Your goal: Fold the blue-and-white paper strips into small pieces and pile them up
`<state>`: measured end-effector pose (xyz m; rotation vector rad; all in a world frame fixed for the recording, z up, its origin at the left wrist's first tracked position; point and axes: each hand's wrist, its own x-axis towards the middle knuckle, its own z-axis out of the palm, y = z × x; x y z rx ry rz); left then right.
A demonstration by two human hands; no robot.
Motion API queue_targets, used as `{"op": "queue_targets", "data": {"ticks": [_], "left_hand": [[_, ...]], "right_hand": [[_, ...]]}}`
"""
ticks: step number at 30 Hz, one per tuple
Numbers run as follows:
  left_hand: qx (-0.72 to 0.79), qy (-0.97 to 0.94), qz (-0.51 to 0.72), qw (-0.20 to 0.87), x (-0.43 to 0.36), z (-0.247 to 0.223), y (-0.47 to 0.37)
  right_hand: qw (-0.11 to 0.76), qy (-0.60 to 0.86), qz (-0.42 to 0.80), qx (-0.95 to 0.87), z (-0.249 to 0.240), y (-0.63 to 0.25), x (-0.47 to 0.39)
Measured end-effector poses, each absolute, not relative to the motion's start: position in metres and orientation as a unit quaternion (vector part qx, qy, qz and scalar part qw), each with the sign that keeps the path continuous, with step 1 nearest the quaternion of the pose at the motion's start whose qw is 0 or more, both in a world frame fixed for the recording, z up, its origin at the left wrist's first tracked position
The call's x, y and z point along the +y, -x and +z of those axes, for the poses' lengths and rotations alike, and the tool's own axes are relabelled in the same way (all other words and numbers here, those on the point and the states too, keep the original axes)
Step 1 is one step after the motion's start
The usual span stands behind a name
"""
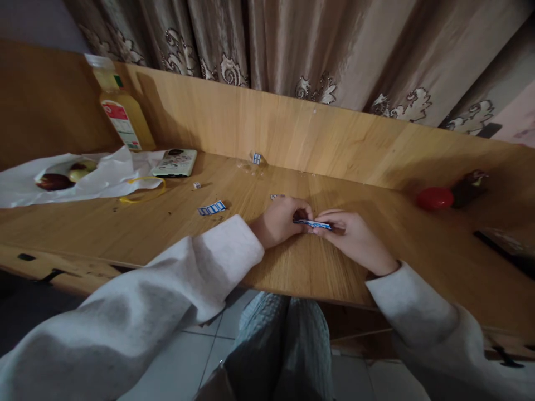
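Both hands (311, 225) pinching blue-white strip (312, 224), lying flat, long axis left-right

Place: a home room is showing here.
Backdrop: embroidered curtains (317, 50) are hanging behind a wooden desk (175, 223).
Clutter: a juice bottle (121, 108) and bagged fruit (62, 177) are sitting there (everyday snacks).
Floor: tiles (188, 356) are showing below.

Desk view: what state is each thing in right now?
Blue-and-white strip: pinched flat between left hand and right hand.
Second strip: lying loose on the desk.
Juice bottle: upright, capped.
Phone: flat on the desk.
Fruit: resting on white bag.
Red lid: set down, untouched.
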<state>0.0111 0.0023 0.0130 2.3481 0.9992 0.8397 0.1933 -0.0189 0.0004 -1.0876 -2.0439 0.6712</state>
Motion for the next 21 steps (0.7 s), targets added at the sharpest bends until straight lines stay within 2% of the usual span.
{"op": "queue_targets", "data": {"ticks": [10, 15, 21], "left_hand": [[0.357, -0.857, 0.301, 0.219, 0.0041, 0.0157, -0.0078], [0.349, -0.864, 0.286, 0.225, 0.0034, 0.0144, -0.0081], [0.321, -0.857, 0.278, 0.292, -0.0005, 0.0223, -0.0026]], "right_hand": [[0.352, 0.426, 0.274, -0.787, -0.0008, -0.1911, -0.0242], [0.337, 0.454, 0.231, -0.792, -0.0008, -0.1912, -0.0255], [0.328, 0.472, 0.203, -0.793, -0.0013, -0.1925, -0.0283]]}}
